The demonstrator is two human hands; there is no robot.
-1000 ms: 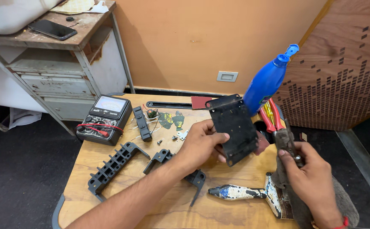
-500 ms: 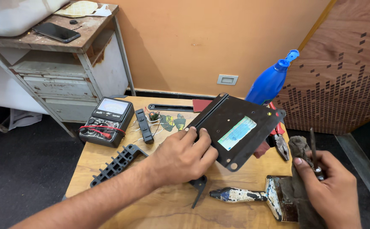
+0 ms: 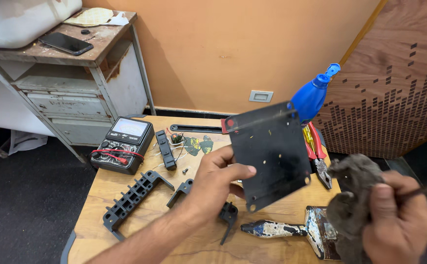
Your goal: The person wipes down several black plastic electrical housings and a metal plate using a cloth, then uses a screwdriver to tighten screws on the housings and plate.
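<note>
A person's two bare hands work above a small wooden table, seen from a head-worn camera looking down. The left hand grips a flat black metal plate by its lower left edge, thumb pressed on the front and fingers behind, holding it tilted in the air over the table's middle. Small holes dot the plate. The right hand, at the lower right, is closed around a crumpled grey rag and a thin dark tool that is blurred. On the table lie a black multimeter with red leads, a long black plastic bracket, red-handled pliers, and a paint-spattered scraper. A blue squeeze bottle stands behind the plate. A phone rests on a worn metal cabinet to the left.
</note>
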